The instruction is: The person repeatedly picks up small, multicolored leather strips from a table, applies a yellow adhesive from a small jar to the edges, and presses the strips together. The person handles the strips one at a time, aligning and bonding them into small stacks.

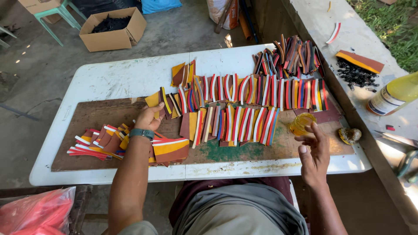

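We see hard daylight entering from the right: it glares off the pale concrete ledge (348, 30) and the white plastic folding table (130, 76), while our lower foreground lies shaded. Focus stays sharp at centre; straight edges bow near the corners.

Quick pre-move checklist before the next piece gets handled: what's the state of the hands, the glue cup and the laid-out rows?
1. Left hand on a piece at the rows' left end: ok.
2. Right hand free, fingers spread: ok.
3. Small yellow cup upright beside right hand: ok.
4. Contents of cup: cannot tell.
5. Rows of striped pieces laid on the brown board: ok.
6. Loose pile under the left forearm: ok.
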